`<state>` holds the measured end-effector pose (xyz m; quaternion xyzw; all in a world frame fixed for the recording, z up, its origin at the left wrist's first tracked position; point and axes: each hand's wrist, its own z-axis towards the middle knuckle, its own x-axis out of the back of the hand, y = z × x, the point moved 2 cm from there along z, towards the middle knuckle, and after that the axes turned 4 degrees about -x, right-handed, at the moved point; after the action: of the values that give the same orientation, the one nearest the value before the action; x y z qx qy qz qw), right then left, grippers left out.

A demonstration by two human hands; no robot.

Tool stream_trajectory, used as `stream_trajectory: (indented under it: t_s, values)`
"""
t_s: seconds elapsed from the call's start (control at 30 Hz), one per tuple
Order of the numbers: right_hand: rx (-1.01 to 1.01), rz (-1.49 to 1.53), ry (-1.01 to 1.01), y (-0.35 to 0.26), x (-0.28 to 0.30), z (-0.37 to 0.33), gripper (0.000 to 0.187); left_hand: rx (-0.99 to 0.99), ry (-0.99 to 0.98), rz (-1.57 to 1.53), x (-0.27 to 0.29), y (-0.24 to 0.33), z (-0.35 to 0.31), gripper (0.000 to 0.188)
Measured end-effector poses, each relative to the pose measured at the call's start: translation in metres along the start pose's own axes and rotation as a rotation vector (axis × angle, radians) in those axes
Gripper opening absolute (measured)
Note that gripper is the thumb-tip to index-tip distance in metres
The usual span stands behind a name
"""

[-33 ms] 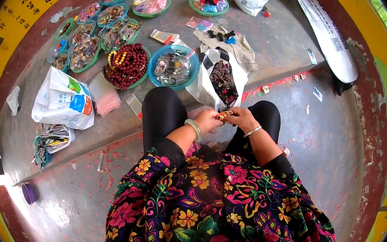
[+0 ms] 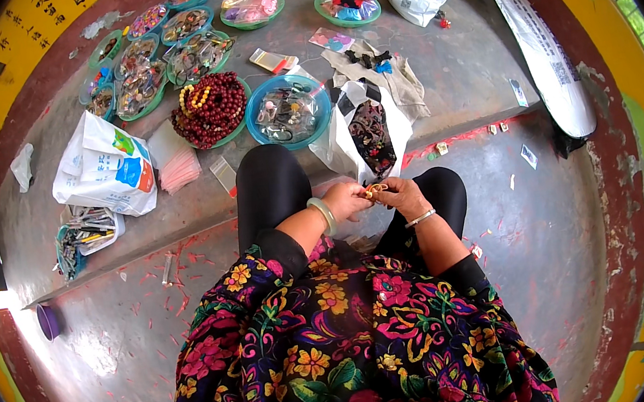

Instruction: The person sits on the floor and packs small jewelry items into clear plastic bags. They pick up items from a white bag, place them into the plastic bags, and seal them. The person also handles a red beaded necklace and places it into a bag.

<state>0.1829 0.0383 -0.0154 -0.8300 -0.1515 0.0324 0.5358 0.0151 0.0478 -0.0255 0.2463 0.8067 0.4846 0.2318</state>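
Observation:
Between my knees, my two hands meet over a small yellow looped thing [image 2: 374,190], too small to make out as any one kind. My left hand [image 2: 344,200], below a pale bangle, pinches it from the left. From the other side the fingers of my right hand [image 2: 405,197], with a light bracelet at the wrist, are closed on it too. Just beyond my fingers stands an open white plastic bag [image 2: 340,136] with dark patterned cloth [image 2: 370,135] inside.
On the raised ledge are a blue basin [image 2: 256,133] of small bagged items, dark red bead strings [image 2: 226,104] and several more baskets. A white bag [image 2: 98,176] and a tub of tools [image 2: 92,229] stand left. At right leans a long white board [image 2: 531,35].

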Motion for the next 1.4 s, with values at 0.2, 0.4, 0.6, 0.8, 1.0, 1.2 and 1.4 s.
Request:
stream_trajectory:
  t_s: [0.2, 0.4, 0.6, 0.8, 1.0, 1.2, 1.4]
  values:
    - [0.004, 0.027, -0.025, 0.000, 0.000, 0.000, 0.016, -0.065, -0.002, 0.013, -0.001, -0.005, 0.004, 0.025]
    - [-0.043, -0.028, -0.134, -0.007, -0.002, -0.005, 0.017, -0.135, -0.079, 0.243, -0.007, 0.009, -0.006, 0.022]
    - [-0.108, -0.058, -0.154, -0.011, -0.003, -0.006, 0.016, -0.054, -0.034, 0.096, -0.005, -0.004, -0.002, 0.023]
    - [0.007, 0.008, -0.107, 0.001, -0.002, 0.000, 0.015, -0.055, -0.023, 0.089, -0.004, -0.003, 0.000, 0.023]
    - [0.035, -0.108, -0.095, -0.003, -0.006, -0.004, 0.011, -0.079, -0.082, 0.106, -0.008, -0.006, 0.000, 0.021]
    - [0.121, -0.480, 0.017, -0.007, -0.011, -0.007, 0.015, -0.105, -0.106, 0.124, -0.009, -0.007, -0.001, 0.020]
    - [0.168, -0.659, 0.148, -0.023, -0.015, -0.015, 0.019, -0.093, -0.081, 0.129, -0.006, -0.002, -0.004, 0.018]
